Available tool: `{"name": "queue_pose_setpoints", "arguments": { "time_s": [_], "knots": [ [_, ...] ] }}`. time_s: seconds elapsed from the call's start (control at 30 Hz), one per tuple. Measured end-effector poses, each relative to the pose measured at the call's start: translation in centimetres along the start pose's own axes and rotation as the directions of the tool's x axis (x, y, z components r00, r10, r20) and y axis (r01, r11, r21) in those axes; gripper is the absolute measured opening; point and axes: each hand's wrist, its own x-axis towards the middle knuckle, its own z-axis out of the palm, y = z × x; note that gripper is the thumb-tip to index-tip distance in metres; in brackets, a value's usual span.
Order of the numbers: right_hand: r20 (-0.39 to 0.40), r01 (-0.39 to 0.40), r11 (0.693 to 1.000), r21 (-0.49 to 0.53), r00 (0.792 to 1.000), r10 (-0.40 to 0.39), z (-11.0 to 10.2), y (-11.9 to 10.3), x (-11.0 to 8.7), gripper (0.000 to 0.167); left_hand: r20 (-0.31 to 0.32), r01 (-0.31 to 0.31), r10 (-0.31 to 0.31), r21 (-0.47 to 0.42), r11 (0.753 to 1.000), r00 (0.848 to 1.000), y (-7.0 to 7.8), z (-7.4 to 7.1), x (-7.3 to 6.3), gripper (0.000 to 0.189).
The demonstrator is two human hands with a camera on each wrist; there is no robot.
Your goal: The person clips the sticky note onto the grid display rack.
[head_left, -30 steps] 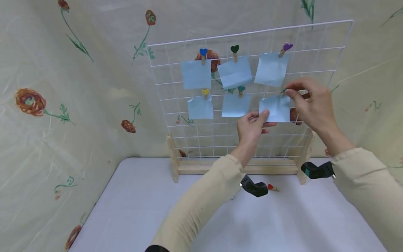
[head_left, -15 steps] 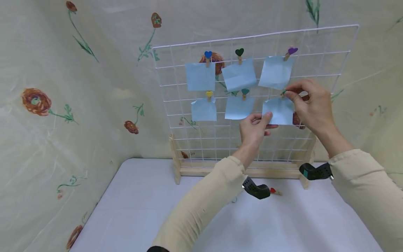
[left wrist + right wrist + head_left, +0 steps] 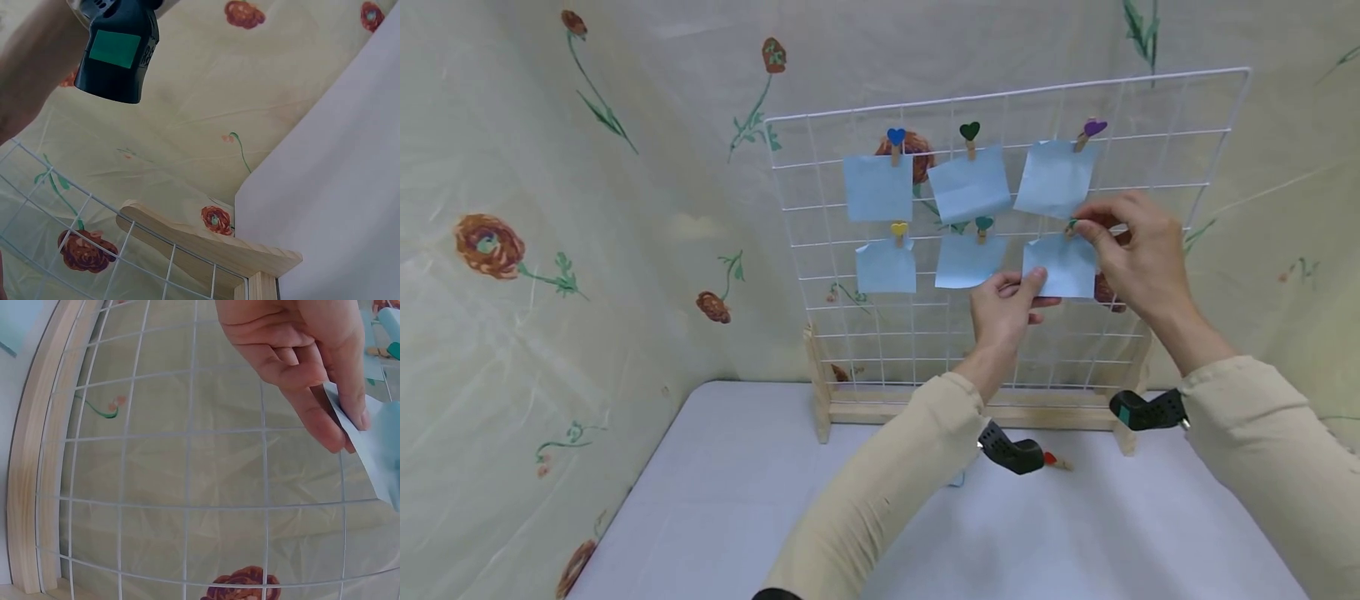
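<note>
My left hand [image 3: 1002, 310] pinches the lower left corner of a light blue paper note [image 3: 1062, 268] between thumb and fingers. In the right wrist view that hand [image 3: 300, 344] has the thumb on the paper's front and fingers behind it. At the note's top edge, my right hand [image 3: 1142, 250] pinches a small wooden clothespin [image 3: 1071, 227] with a green heart, mostly covered by the fingertips. The note lies against a white wire grid [image 3: 925, 340], lowest row, right end. The left wrist view shows only part of the right forearm [image 3: 31, 69].
Several more blue notes hang on the grid from heart clothespins, among them a purple one [image 3: 1095, 127] and a yellow one [image 3: 899, 228]. A wooden stand [image 3: 880, 410] holds the grid. On the white table [image 3: 722, 467] lie a red heart clothespin [image 3: 1058, 461] and a blue paper piece [image 3: 957, 479].
The head view has shifted slightly. Both hands keep their hold on the note and the clothespin, with almost no movement against the grid.
</note>
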Motion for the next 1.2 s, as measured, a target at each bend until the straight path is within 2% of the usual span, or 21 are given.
{"name": "queue_pose_setpoints", "arguments": {
  "time_s": [0.3, 0.8, 1.07, 1.2],
  "knots": [
    [0.012, 0.002, 0.999, -0.04, 1.0, -0.001, 0.47, 0.3, -0.35, 0.015, -0.013, 0.003, -0.003, -0.02, 1.0, 1.0, -0.18, 0.0, 0.15, 0.017],
    [0.024, -0.021, 0.998, -0.053, 0.999, 0.022, 0.43, 0.17, -0.17, 0.018, 0.011, -0.018, 0.019, -0.031, 0.999, 1.0, 0.05, 0.02, 0.23, 0.013],
    [0.033, -0.088, 0.994, -0.061, 0.995, 0.09, 0.34, -0.12, -0.01, 0.023, 0.037, 0.004, -0.003, -0.029, 1.0, 0.999, -0.07, -0.23, 0.05, 0.015],
    [0.016, -0.106, 0.993, -0.048, 0.994, 0.107, 0.29, -0.14, -0.04, 0.024, 0.066, 0.009, -0.009, 0.002, 1.0, 0.998, -0.27, -0.63, -0.11, 0.018]
  ]
}}
